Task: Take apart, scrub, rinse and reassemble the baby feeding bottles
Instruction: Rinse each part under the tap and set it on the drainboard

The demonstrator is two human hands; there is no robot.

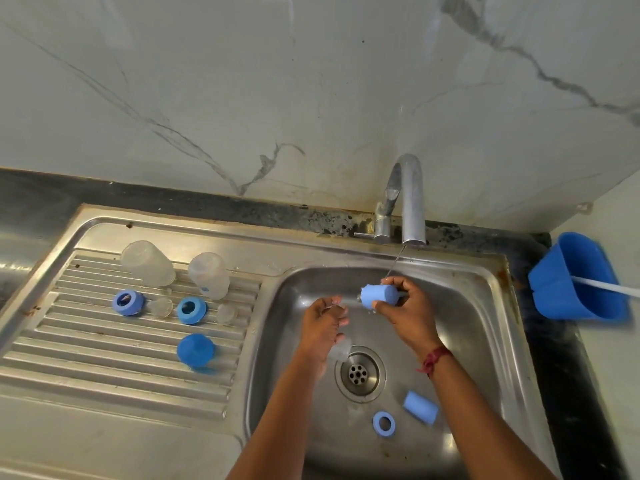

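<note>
**Rinsing blue cap under tap**

Gripping blue cap [379,295] w/ R hand [405,306]: fingers curled over top, thumb underneath, cap lying sideways. Holding it under thin water stream [395,263] from tap [410,202], just beyond the knuckles. Red thread [434,360] tied on R wrist.

Curling L hand [322,323] round a clear piece [341,351], just left of R hand, close but not touching. Which kind of part: can't tell.

Working over sink basin [460,341], w/ drain [359,374] right below L hand. Beside R forearm, on basin floor: second blue cap [420,407] on its side, blue ring [383,423] just beside it toward L arm.

Well left of L hand, on drainboard [86,358]:
- farthest back, 2 clear bottles mouth-down: outer bottle [147,263], inner bottle [209,275]
- next row: outer ring [128,302], outer teat [160,307], inner ring [191,310], inner teat [225,313]
- nearest, blue dome cap [195,349]

Well right of R hand, on counter: blue tub [561,289] w/ white stick [606,287] poking out.
</note>
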